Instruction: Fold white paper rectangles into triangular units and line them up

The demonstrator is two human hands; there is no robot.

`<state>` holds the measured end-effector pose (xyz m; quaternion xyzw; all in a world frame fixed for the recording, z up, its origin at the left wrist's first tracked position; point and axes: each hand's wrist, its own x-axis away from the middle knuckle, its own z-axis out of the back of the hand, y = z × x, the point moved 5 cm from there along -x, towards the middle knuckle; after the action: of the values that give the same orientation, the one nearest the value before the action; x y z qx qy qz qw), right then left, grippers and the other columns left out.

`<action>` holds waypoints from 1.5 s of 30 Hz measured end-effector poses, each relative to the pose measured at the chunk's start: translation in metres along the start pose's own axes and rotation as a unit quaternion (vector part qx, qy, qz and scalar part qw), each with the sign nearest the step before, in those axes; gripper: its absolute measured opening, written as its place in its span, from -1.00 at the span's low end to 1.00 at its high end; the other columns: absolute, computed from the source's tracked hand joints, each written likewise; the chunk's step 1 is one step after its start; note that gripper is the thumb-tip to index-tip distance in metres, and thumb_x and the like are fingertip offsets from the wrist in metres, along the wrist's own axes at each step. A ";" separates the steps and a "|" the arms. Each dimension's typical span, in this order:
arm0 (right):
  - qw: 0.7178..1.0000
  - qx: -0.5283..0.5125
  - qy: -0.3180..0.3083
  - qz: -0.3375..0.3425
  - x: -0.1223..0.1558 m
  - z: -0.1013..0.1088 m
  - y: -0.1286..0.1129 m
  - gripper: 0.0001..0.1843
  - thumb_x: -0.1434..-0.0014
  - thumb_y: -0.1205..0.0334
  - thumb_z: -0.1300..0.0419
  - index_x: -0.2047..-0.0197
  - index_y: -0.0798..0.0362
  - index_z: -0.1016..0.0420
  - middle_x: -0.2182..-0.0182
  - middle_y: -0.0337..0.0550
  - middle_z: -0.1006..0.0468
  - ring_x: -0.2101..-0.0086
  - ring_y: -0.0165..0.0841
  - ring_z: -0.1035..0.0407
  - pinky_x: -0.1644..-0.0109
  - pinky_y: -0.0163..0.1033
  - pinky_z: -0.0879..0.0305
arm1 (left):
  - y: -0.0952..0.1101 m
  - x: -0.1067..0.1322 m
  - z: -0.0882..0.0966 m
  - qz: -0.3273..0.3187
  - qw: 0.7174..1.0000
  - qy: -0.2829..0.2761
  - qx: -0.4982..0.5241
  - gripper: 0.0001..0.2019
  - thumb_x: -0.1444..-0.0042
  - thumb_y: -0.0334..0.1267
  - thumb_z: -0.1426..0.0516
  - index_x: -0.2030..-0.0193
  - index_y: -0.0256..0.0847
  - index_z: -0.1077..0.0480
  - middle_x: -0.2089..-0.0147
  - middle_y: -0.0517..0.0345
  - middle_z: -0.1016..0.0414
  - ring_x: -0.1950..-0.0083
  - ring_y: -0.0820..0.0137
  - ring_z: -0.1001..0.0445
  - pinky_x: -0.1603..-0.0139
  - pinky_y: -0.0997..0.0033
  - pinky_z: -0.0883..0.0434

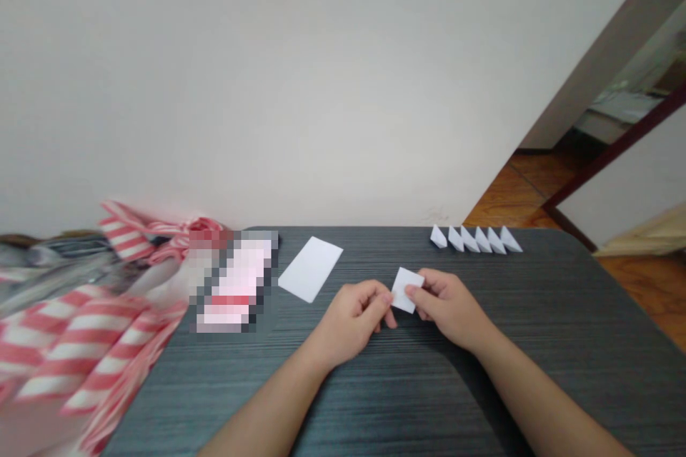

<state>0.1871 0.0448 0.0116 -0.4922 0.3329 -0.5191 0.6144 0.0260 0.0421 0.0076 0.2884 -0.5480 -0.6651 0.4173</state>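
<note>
Both my hands meet above the dark grey wood-grain table [407, 400], holding a small white paper piece [407, 290] between them. My left hand [348, 321] pinches its left edge, and my right hand [444, 307] pinches its right side with thumb and fingers. Beyond my left hand, a larger white paper rectangle [310, 269] lies flat on the table, not touching either hand. Along the far edge stands a row of several small folded white paper triangles [476, 239].
A pixelated, blurred pink and white object [233, 282] lies on the table's left side. A red-and-white striped bag [80, 328] bulges in at the left edge of view. A white wall [268, 86] rises behind the table, and a wooden floor [536, 193] shows to the right.
</note>
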 end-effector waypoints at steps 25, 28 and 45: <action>0.999 0.000 -0.050 0.005 0.000 -0.010 0.002 -0.85 -0.18 0.23 -0.18 0.39 0.10 -0.46 0.59 -0.31 -0.40 0.56 -0.45 -0.25 0.47 -0.37 -0.14 | 0.006 0.000 0.002 -0.011 0.994 -0.007 -0.109 -0.62 -0.29 -0.19 0.00 0.46 -0.26 -0.49 0.54 0.21 -0.42 0.51 0.50 -0.30 0.45 0.53 -0.16; 0.999 0.032 -0.034 0.011 0.000 -0.006 0.000 -0.79 -0.18 0.24 -0.17 0.47 0.08 -0.44 0.64 -0.32 -0.40 0.58 -0.45 -0.26 0.47 -0.36 -0.14 | 0.005 0.001 0.001 0.001 0.994 -0.013 -0.107 -0.60 -0.30 -0.14 0.01 0.44 -0.26 -0.51 0.55 0.21 -0.41 0.52 0.50 -0.30 0.47 0.53 -0.16; 0.999 0.037 -0.011 -0.002 -0.001 -0.001 0.004 -0.74 -0.19 0.20 -0.17 0.52 0.07 -0.40 0.66 -0.31 -0.41 0.59 -0.45 -0.24 0.47 -0.35 -0.14 | 0.000 0.001 0.003 0.018 0.997 0.008 -0.074 -0.59 -0.29 -0.05 0.01 0.44 -0.24 -0.46 0.53 0.17 -0.51 0.54 0.47 -0.35 0.47 0.51 -0.21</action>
<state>0.1868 0.0452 0.0074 -0.4757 0.3060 -0.5269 0.6343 0.0224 0.0429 0.0081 0.2520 -0.4991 -0.6940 0.4537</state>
